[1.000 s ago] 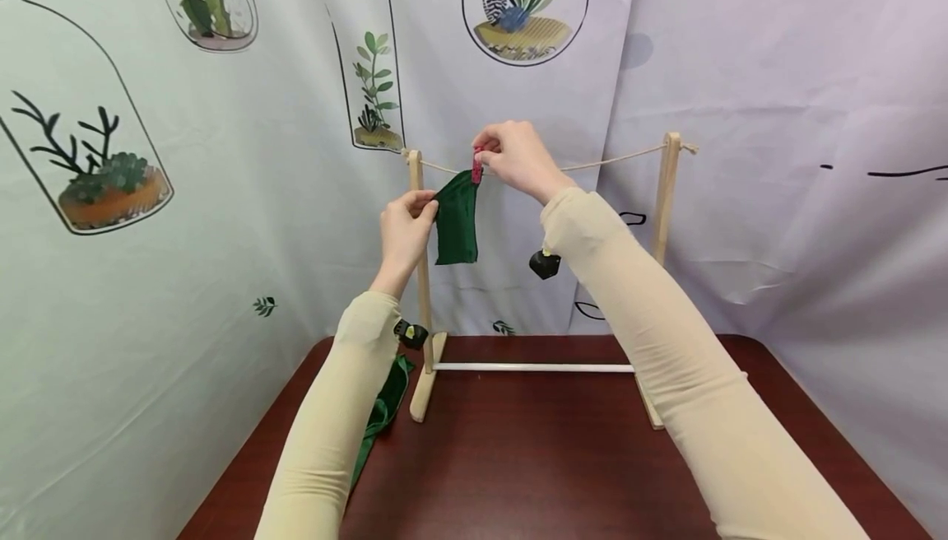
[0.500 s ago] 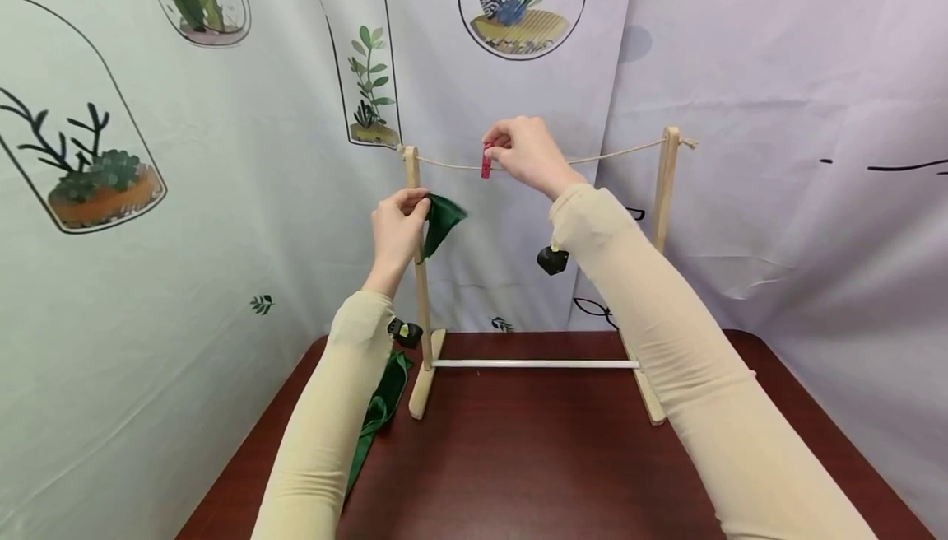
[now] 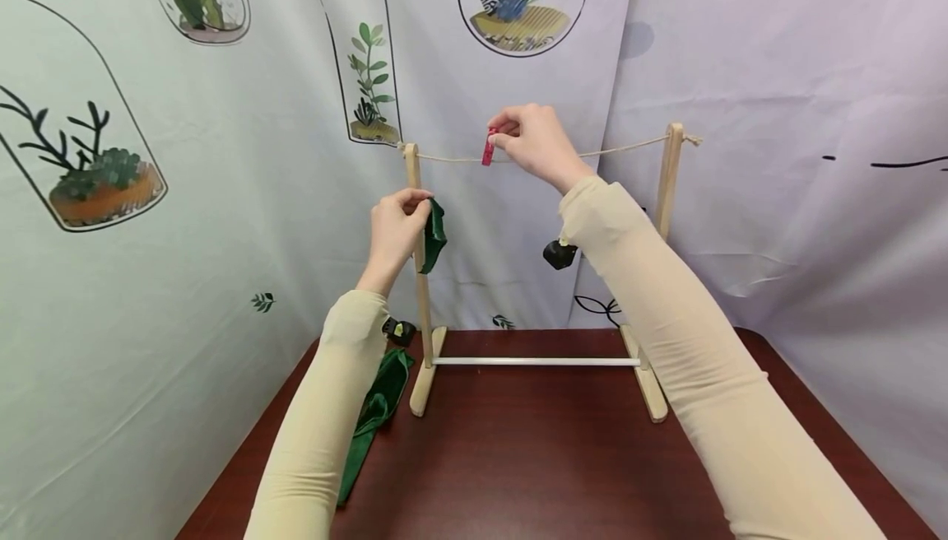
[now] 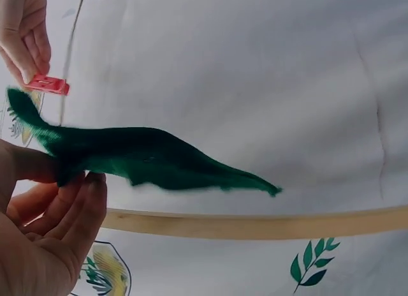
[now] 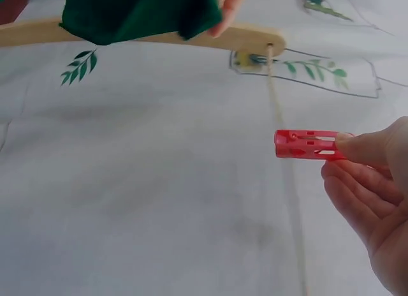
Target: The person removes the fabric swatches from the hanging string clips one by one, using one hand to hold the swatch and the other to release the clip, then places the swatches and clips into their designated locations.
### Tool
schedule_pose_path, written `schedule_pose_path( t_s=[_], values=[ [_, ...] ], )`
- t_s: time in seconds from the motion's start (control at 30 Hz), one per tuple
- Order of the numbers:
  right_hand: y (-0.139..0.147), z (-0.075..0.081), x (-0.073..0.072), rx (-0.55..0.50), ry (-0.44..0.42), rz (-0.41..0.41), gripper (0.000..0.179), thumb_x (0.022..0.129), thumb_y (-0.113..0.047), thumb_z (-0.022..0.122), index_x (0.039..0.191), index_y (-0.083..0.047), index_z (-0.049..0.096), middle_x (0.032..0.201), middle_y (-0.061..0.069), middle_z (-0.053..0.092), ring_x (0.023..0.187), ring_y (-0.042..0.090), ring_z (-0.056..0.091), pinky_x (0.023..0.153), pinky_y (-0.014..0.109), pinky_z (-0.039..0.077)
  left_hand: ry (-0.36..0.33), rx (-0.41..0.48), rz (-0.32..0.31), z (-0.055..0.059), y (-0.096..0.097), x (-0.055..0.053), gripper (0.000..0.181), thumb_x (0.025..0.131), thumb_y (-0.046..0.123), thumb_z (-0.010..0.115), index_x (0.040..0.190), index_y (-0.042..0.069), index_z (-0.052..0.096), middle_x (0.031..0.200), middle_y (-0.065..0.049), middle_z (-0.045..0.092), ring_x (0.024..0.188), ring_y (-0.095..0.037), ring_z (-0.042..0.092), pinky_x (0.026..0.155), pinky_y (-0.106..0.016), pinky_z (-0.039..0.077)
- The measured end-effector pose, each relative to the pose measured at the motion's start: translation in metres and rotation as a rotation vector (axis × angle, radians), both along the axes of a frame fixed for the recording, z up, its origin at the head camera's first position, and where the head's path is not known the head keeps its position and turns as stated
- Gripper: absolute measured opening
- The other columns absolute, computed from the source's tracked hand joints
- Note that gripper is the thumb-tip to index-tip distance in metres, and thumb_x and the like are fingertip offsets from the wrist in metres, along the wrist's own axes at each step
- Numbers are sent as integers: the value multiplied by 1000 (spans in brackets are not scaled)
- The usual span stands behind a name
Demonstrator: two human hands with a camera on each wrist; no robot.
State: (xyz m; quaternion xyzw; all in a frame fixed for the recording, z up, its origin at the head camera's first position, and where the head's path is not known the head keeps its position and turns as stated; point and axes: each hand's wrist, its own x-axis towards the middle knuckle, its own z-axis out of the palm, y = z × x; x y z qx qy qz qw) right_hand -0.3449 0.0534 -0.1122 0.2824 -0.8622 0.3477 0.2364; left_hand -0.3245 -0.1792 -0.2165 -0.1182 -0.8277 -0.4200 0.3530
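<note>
My left hand (image 3: 396, 231) pinches a small dark green velvety cloth (image 3: 434, 235) between thumb and fingers, beside the stand's left post (image 3: 423, 301). In the left wrist view the cloth (image 4: 146, 155) hangs folded and narrow from the fingertips. Higher up and to the right, my right hand (image 3: 539, 141) pinches a red clothespin (image 3: 489, 147) by one end. The clothespin's free end overlaps the thin rope (image 3: 453, 160) strung between the posts. In the right wrist view the clothespin (image 5: 309, 145) shows no cloth in it.
On the dark red tabletop (image 3: 533, 458) a wooden stand with a right post (image 3: 670, 182) and a white crossbar (image 3: 533, 361) rises at the back. More green cloth (image 3: 376, 416) lies left of it, partly behind my left sleeve. A printed curtain (image 3: 726, 54) hangs behind.
The cloth has come away from the clothespin and the rope; my left hand has drawn it slightly left, where it now hangs folded. My right hand has moved a little up and right with the clothespin.
</note>
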Motion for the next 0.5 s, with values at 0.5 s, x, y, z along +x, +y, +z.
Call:
schedule_pose_path(
  t_s=[0.5],
  values=[
    [19, 8, 13, -24, -28, 1, 33, 101, -21, 62, 128, -4, 67, 118, 10, 69, 107, 21, 65, 95, 35, 49, -267, -275, -80, 2, -7, 11, 25, 98, 15, 56, 109, 4, 75, 108, -14, 73, 94, -28, 65, 81, -42, 53]
  ],
)
